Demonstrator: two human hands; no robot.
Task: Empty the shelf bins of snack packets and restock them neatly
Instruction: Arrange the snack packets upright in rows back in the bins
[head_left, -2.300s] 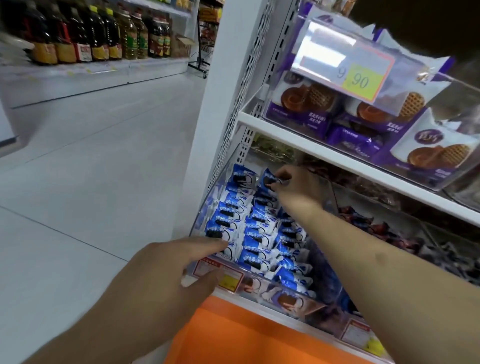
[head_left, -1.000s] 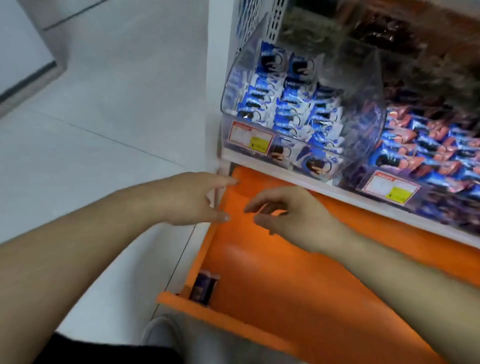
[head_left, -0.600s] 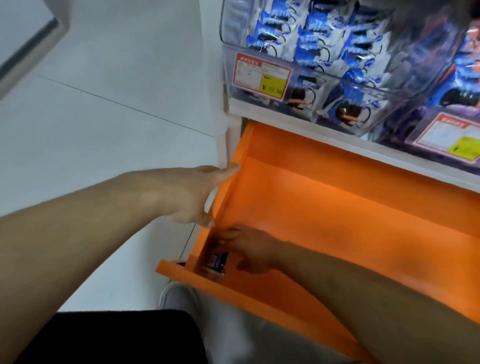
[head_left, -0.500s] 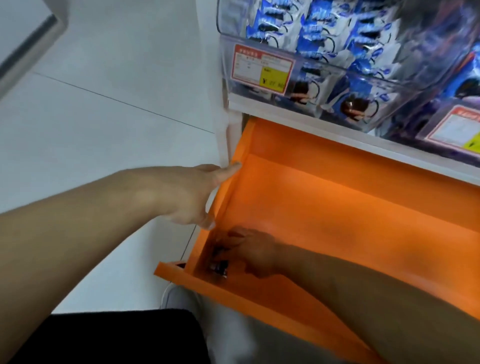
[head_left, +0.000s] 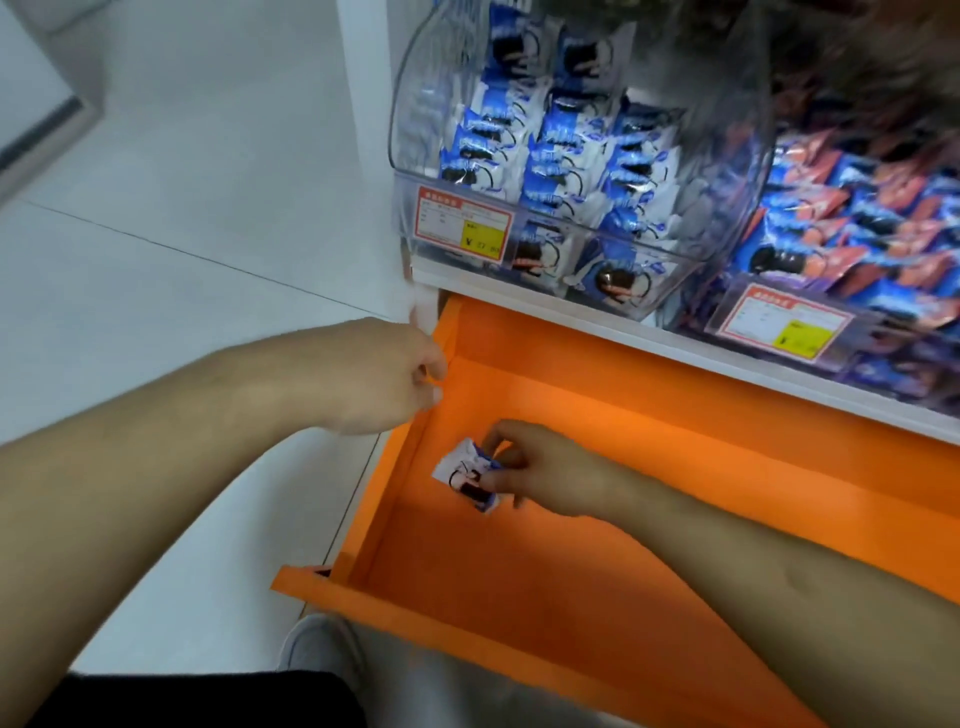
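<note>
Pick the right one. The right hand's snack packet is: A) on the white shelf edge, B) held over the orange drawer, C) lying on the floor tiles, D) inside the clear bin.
B: the right hand pinches the snack packet above the orange drawer.

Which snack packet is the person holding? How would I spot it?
Find the big orange drawer pulled out under the white shelf of clear bins. Near its left wall, the right hand pinches one small white-and-blue snack packet. It is the only packet in the drawer; all the others sit up in the bins.
</note>
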